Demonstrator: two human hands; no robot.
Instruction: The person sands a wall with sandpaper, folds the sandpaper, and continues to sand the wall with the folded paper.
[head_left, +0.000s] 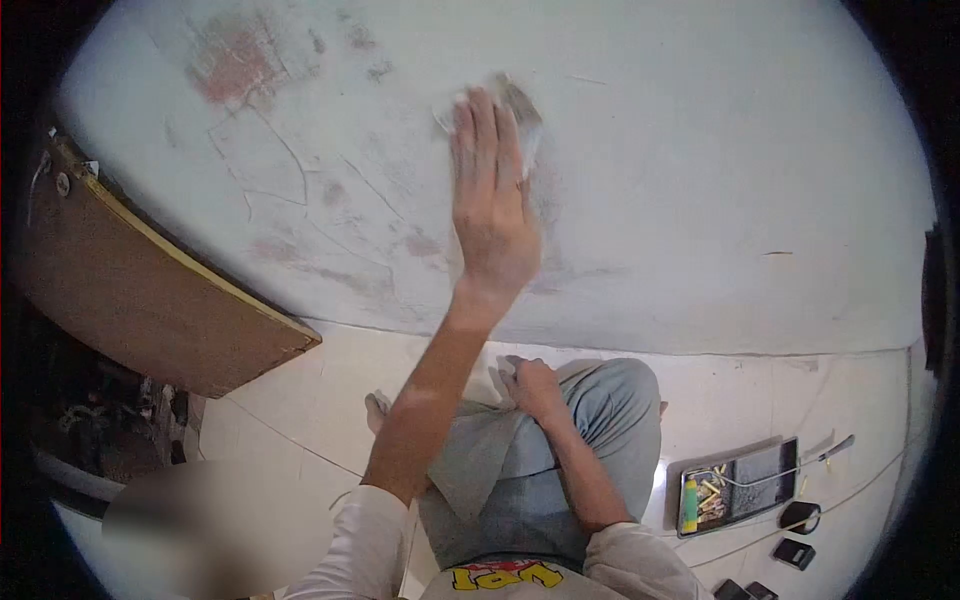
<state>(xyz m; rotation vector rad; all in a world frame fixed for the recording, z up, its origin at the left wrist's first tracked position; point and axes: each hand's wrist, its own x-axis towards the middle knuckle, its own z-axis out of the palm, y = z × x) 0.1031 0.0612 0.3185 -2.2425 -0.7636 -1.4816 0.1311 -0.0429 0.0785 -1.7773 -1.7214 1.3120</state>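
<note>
My left hand (492, 190) lies against the pale wall (680, 180), fingers stretched upward and pressed together. Under the fingers is a small grey-brown sheet that looks like sandpaper (520, 103), its edges showing on both sides; the hand presses it flat on the wall. Reddish worn patches (238, 62) and cracked outlines mark the surface to the left. Low in front of my bent knee, my right hand (537, 390) sits with its fingers curled, near the foot of the wall. What those fingers hold, if anything, cannot be made out.
A brown board with a yellow edge (170, 270) leans at left, beside dark clutter (110, 420). On the tiled floor at right stands a black paint tray (765, 475) with a wire-handled roller and small yellowish pieces. A black tape roll (800, 517) and dark boxes (793, 554) lie nearby.
</note>
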